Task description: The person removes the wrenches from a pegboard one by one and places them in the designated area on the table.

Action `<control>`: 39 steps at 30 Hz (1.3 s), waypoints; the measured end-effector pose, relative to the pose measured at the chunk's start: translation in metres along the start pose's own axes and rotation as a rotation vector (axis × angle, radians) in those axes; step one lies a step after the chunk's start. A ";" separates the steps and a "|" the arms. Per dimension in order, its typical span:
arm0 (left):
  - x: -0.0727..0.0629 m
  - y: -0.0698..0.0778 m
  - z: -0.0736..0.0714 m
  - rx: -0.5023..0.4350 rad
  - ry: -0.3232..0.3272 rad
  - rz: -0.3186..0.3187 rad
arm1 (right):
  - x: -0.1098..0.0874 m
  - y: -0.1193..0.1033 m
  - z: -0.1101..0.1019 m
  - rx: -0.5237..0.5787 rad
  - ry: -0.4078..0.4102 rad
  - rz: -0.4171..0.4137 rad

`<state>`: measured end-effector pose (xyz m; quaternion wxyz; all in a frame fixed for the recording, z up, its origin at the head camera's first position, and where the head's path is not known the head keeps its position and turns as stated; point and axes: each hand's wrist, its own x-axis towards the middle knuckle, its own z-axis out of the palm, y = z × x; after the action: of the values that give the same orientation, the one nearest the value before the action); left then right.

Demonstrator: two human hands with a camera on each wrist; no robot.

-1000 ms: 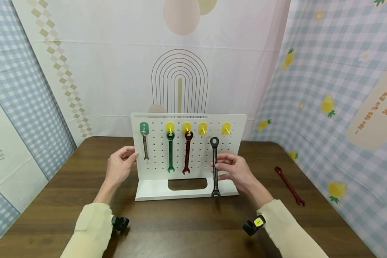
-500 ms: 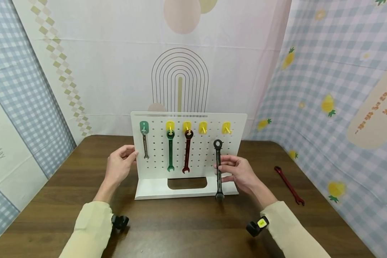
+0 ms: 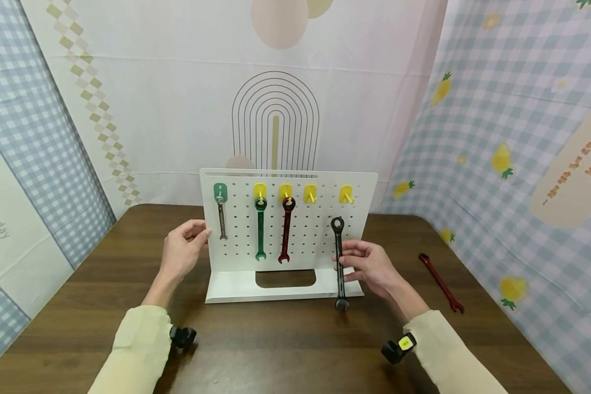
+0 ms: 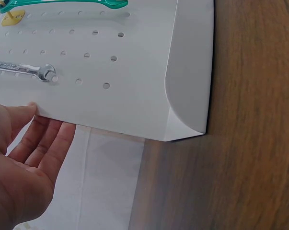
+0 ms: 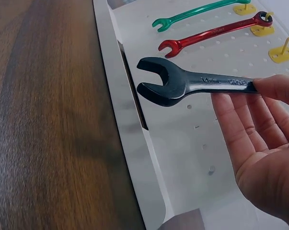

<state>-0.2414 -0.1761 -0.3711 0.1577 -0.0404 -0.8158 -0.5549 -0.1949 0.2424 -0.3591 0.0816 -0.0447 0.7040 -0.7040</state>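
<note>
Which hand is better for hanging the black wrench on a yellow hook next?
Probably the right hand: it pinches the black combination wrench and is nearer the bare, rightmost yellow hook. The left hand grips the left edge of the white pegboard.

In the right wrist view, we lose the far end of the black wrench beyond the right hand's thumb, and the second word on its shank is too blurred for us to read. The top edge crops the green wrench. In the left wrist view, the left edge cuts the silver wrench and left hand.
</note>
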 end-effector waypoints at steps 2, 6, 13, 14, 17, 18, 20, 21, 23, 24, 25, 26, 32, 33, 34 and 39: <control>0.000 0.000 0.000 0.001 -0.001 0.001 | -0.001 0.001 -0.002 0.001 0.000 0.004; -0.001 0.002 0.000 -0.003 -0.002 -0.003 | -0.004 0.003 -0.008 -0.019 0.002 0.012; -0.001 0.004 -0.001 -0.007 -0.007 -0.005 | -0.007 0.007 -0.017 -0.061 0.003 0.021; -0.001 0.004 -0.002 -0.007 -0.007 -0.005 | -0.007 0.007 -0.018 -0.062 0.005 0.023; -0.001 0.004 -0.002 -0.007 -0.005 -0.004 | -0.008 0.009 -0.021 -0.068 0.013 0.027; -0.001 0.004 -0.002 -0.007 -0.006 -0.005 | -0.009 0.009 -0.022 -0.069 0.018 0.031; -0.001 0.004 -0.002 -0.006 -0.007 -0.005 | -0.010 0.010 -0.024 -0.073 0.026 0.036; -0.001 0.004 -0.002 -0.005 -0.007 -0.005 | -0.010 0.011 -0.025 -0.075 0.029 0.037; -0.001 0.004 -0.002 -0.002 -0.009 -0.007 | -0.011 0.011 -0.026 -0.079 0.036 0.041; -0.001 0.004 -0.002 -0.001 -0.010 -0.007 | -0.011 0.012 -0.027 -0.080 0.038 0.042; -0.001 0.004 -0.002 -0.001 -0.010 -0.007 | -0.012 0.012 -0.028 -0.081 0.039 0.042; -0.001 0.004 -0.002 -0.001 -0.011 -0.008 | -0.012 0.012 -0.029 -0.082 0.041 0.043; -0.002 0.003 -0.002 0.000 -0.008 -0.007 | -0.014 0.013 -0.033 -0.080 0.041 0.053; -0.002 0.003 -0.002 0.001 -0.007 -0.007 | -0.014 0.013 -0.033 -0.079 0.041 0.054; -0.002 0.003 -0.002 0.002 -0.006 -0.008 | -0.014 0.014 -0.034 -0.078 0.041 0.056; -0.002 0.003 -0.002 -0.001 -0.007 -0.006 | -0.015 0.014 -0.037 -0.080 0.044 0.060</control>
<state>-0.2384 -0.1768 -0.3684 0.1532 -0.0397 -0.8163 -0.5555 -0.1859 0.2813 -0.3721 0.0855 -0.0114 0.7342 -0.6734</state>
